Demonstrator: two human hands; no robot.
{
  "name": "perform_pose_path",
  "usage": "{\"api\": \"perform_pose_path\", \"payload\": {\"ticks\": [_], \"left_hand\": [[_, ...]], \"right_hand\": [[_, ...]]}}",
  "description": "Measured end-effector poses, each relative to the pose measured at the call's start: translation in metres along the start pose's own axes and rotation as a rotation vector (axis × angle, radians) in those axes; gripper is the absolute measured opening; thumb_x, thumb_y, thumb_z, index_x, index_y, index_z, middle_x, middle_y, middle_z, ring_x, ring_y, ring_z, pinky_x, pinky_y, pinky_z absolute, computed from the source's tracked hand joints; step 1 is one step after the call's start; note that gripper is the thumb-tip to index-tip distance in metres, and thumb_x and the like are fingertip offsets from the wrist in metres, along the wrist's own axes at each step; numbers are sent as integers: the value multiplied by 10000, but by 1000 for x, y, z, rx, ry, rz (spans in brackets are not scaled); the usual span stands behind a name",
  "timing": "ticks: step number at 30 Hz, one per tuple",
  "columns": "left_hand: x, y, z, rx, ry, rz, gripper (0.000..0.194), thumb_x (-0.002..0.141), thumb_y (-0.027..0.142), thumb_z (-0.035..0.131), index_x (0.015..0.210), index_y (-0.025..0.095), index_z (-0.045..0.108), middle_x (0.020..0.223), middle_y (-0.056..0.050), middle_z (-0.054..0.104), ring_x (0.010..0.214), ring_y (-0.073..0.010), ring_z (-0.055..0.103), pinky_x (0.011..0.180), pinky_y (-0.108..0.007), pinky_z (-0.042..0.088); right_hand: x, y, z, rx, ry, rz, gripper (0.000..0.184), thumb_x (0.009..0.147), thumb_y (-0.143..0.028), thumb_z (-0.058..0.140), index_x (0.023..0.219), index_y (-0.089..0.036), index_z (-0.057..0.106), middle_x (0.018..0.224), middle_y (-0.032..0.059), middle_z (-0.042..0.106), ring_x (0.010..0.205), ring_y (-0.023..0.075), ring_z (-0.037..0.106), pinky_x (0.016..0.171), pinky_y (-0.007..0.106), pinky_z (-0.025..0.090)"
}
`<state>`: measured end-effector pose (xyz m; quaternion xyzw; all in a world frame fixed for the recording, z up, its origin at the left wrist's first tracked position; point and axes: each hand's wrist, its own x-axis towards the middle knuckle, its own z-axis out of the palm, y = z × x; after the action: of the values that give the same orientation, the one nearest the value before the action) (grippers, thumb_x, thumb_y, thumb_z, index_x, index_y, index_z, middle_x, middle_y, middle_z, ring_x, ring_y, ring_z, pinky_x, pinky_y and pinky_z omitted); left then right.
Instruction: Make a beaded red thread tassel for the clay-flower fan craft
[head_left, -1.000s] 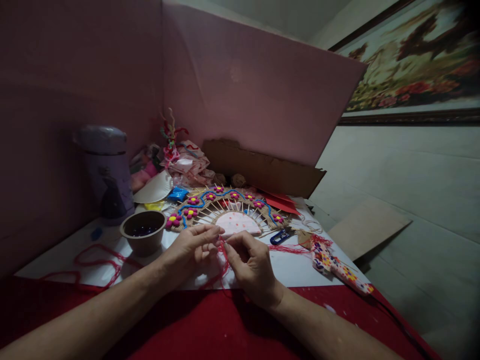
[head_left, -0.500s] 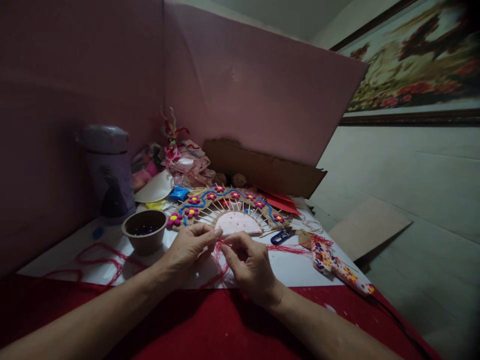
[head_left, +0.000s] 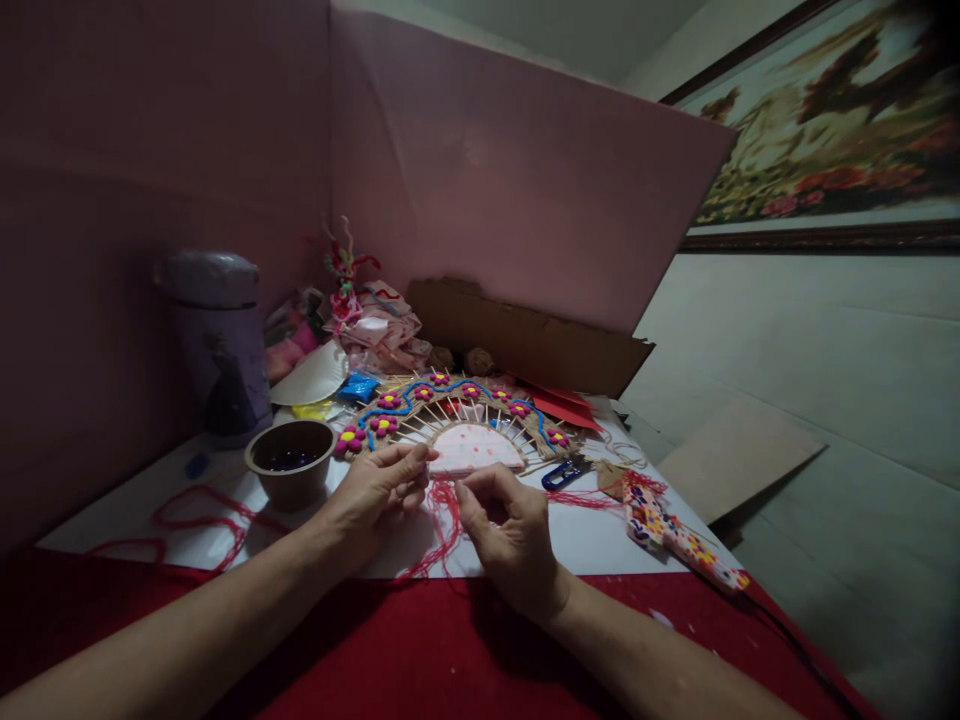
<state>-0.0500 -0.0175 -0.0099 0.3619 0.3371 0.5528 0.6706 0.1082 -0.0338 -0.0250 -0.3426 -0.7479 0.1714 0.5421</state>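
My left hand (head_left: 380, 500) is closed in a pinch, thumb against forefinger, on a fine strand of red yarn that barely shows. Just to its right, my right hand (head_left: 514, 535) pinches the same red yarn (head_left: 445, 530) between thumb and forefinger. Loose strands hang between the two hands onto the white sheet and the red cloth. Right behind the fingertips lies a half-round woven fan (head_left: 420, 405) with thin sticks, purple flowers and a wavy blue line. Its pale dotted half-circle (head_left: 476, 448) faces me.
Left stand a brown bowl (head_left: 291, 465) and a purple tumbler (head_left: 217, 350). More red yarn (head_left: 225, 515) trails nearby. Right lie blue thread snips (head_left: 564, 473) and a flower-patterned glue gun (head_left: 686, 540) with a cord. Cardboard (head_left: 525, 335) leans behind, beside crumpled pink fabric (head_left: 386, 335).
My hands have moved slightly apart, opening a gap between the fingertips. The red yarn between them shows more now. Everything else stays where it was.
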Motion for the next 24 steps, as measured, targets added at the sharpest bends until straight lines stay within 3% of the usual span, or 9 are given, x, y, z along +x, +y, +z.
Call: {"api": "perform_pose_path", "payload": {"ticks": [2,8,13,24], "left_hand": [[-2,1,1,-10,-21,-38,252,680,280,759,844,109,674,560,20,540,395,-29,422,335,-137,271],[-6,5,6,-42,14,-154,147,715,83,696,855,123,671,711,-31,633,584,-68,586,549,-143,476],[-4,2,6,-24,-79,-103,109,709,153,726,764,98,650,660,-17,591,474,-44,498,414,-137,388],[-5,0,5,-11,-104,-86,107,740,162,700,787,97,630,633,-9,590,454,-42,484,404,-144,361]], "right_hand": [[0,-1,0,1,0,-8,102,823,-177,550,721,-174,537,562,-38,496,464,78,421,457,205,347],[0,0,0,19,-12,-8,92,810,-154,548,722,-179,537,561,-40,511,462,76,441,451,196,357],[-1,1,0,31,-17,-7,89,811,-155,554,725,-177,544,576,-33,526,471,79,455,459,199,374],[-2,1,0,41,-34,-2,84,821,-167,551,738,-174,555,592,-23,544,478,84,473,468,204,392]]}}
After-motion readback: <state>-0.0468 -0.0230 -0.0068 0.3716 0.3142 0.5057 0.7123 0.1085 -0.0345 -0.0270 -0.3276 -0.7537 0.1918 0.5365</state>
